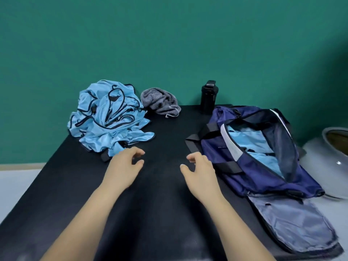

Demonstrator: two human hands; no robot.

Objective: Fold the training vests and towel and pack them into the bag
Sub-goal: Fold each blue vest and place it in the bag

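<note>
A crumpled heap of light blue training vests (109, 117) with black trim lies at the table's back left. Behind it, a grey towel (161, 101) sits bunched up. The navy bag (250, 166) lies on the right side, unzipped, with light blue fabric (248, 142) showing inside and its flap hanging toward me. My left hand (125, 166) hovers over the table just in front of the vests, fingers loosely curled, holding nothing. My right hand (199, 169) hovers beside the bag's left strap, also loosely curled and empty.
A black bottle (208, 97) stands at the back edge beside the bag. The black table (162, 213) stands against a green wall. A grey round vessel (329, 162) sits off the table's right edge.
</note>
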